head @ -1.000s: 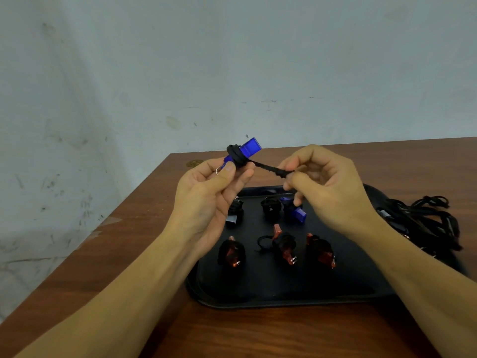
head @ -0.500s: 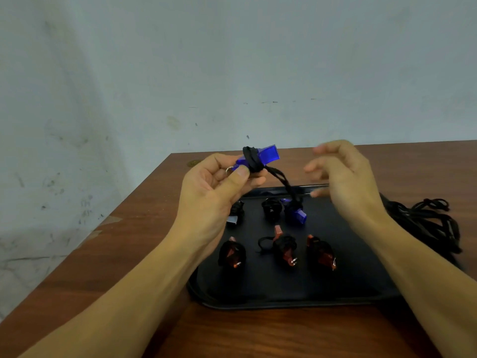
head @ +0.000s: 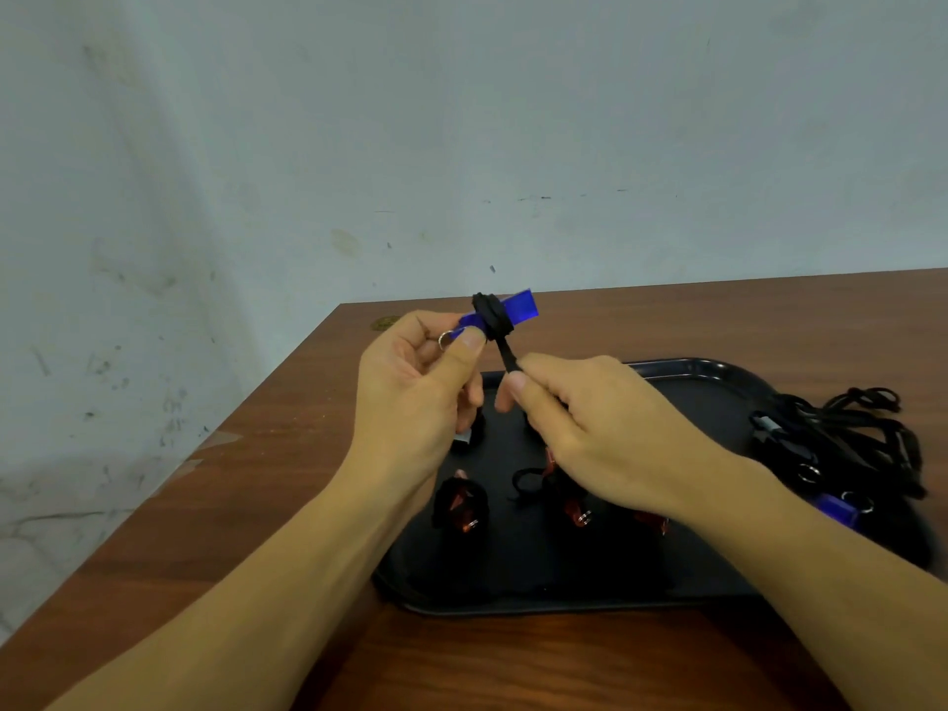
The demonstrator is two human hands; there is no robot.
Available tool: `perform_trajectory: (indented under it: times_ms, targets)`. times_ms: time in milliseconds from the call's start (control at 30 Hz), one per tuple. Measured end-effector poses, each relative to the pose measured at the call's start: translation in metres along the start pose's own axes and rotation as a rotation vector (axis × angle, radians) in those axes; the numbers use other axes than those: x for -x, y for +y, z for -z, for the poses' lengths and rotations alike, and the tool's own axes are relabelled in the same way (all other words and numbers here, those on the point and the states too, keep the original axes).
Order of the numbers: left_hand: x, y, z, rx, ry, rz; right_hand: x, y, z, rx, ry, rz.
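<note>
My left hand [head: 415, 397] holds a small blue plastic piece [head: 520, 309] up above the table, pinched near its metal ring between thumb and fingers. A black cord [head: 493, 318] is wound several times around the blue piece. Its loose end hangs down to my right hand [head: 590, 428], which pinches it between thumb and forefinger just below the winding. Both hands hover over the far left part of a black tray [head: 713, 374].
The tray holds several red pieces wrapped in black cord [head: 459, 502], partly hidden by my arms. A tangle of loose black cords [head: 867, 443] with another blue piece [head: 838, 508] lies at the tray's right edge. The brown wooden table [head: 287, 443] ends at a wall on the left.
My right hand let go of the cord end half a second ago, then came back down and left to pinch it again. The left hand shifted slightly right with the blue piece.
</note>
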State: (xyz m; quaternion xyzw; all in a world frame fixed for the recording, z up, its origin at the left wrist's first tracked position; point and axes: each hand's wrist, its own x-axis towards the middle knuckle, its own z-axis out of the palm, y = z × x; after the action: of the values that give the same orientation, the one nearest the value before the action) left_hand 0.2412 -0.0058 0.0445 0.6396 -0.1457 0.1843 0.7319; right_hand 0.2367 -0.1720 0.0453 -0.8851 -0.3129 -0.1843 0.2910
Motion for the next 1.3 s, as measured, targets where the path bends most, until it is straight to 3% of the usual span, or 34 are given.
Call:
perform_trajectory:
  times_ms: [200,400,500,600,800,1033,1300]
  targets:
    - [-0.003,-0.004,0.004,-0.078,0.009,-0.015,0.002,-0.008,0.014,0.328,-0.023,0.107]
    - [-0.003,-0.003,0.009,-0.479,-0.043,-0.169,-0.001,0.000,0.028,0.334,0.298,0.274]
    - [0.000,-0.001,0.007,-0.553,-0.103,-0.215,-0.003,0.003,0.029,0.171,0.358,0.226]
    - [0.004,0.002,0.005,-0.596,-0.212,-0.262,-0.003,0.005,0.027,-0.156,0.376,0.028]
    - [0.007,0.001,0.005,-0.443,-0.382,-0.229,-0.004,0.007,0.025,-0.600,0.316,-0.136]
    - [0.007,0.001,0.003,-0.267,-0.450,-0.220,-0.007,0.006,0.028,-0.818,0.271,-0.279]
    - [0.009,0.003,0.001,-0.112,-0.497,-0.180,-0.005,0.008,0.027,-1.130,0.003,-0.387]
